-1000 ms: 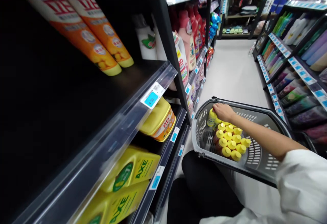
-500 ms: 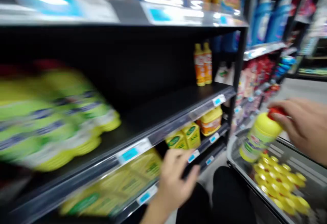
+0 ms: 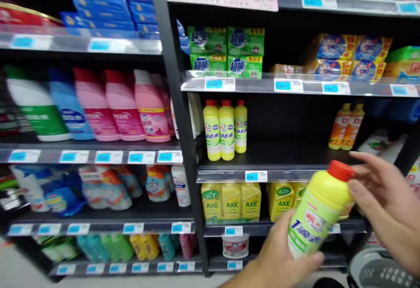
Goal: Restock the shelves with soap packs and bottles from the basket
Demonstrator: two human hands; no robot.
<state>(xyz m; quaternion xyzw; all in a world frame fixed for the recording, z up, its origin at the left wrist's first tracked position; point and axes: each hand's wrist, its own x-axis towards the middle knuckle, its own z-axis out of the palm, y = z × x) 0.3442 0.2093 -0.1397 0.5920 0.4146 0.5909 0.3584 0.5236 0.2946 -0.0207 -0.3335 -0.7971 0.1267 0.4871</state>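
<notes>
A yellow-green dish soap bottle (image 3: 320,209) with a red cap tilts to the right in front of the shelves. My left hand (image 3: 278,251) is wrapped round its lower part, thumb across the front. Close to the cap and shoulder is my right hand (image 3: 387,205), its fingers stretched out and apart; the thumb tip lies at the bottle's edge, and I cannot tell whether it presses there. On the middle shelf stand three upright matching bottles (image 3: 220,132) with red caps.
A grey basket (image 3: 364,264) is partly in view at lower right. Orange bottles (image 3: 346,126) stand at the shelf's right end, with yellow AXE packs (image 3: 231,202) one level down. Pink bottles (image 3: 121,108) fill the left bay, past a black upright post (image 3: 173,60).
The bottle has moved from over the basket, where my right hand held its cap, into my left hand before the shelves. My right hand's fingers have spread. The view has turned to face the shelves.
</notes>
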